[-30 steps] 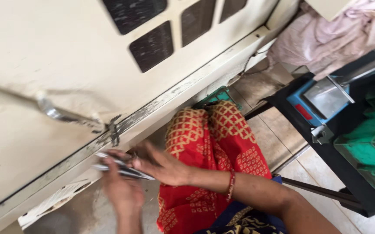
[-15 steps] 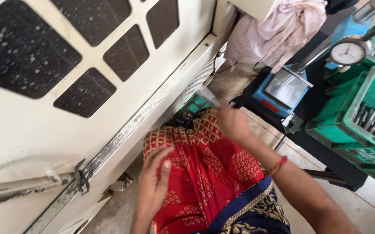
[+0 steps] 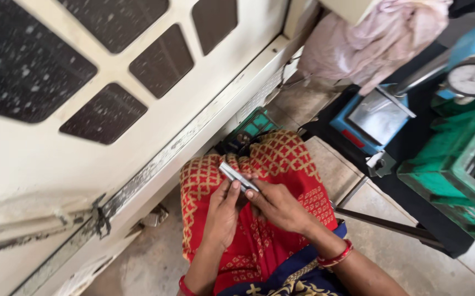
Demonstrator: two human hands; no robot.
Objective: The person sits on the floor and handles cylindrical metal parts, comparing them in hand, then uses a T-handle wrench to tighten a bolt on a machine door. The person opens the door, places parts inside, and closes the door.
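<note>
While both hands are meeting over the red patterned cloth (image 3: 281,181), the left hand (image 3: 222,216) and right hand (image 3: 278,205) are pinching a small metal bar (image 3: 237,176). Its far end is sticking out beyond the fingertips (image 3: 236,185), which are pressing together on it

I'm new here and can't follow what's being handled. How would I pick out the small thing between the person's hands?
Find the red patterned cloth over the person's lap, beside the big cream machine panel. Above it the left hand and right hand meet on a short silvery metal bar. It is the only shiny, flat, straight piece there; other metal pieces lie far right in the green crate.
</note>
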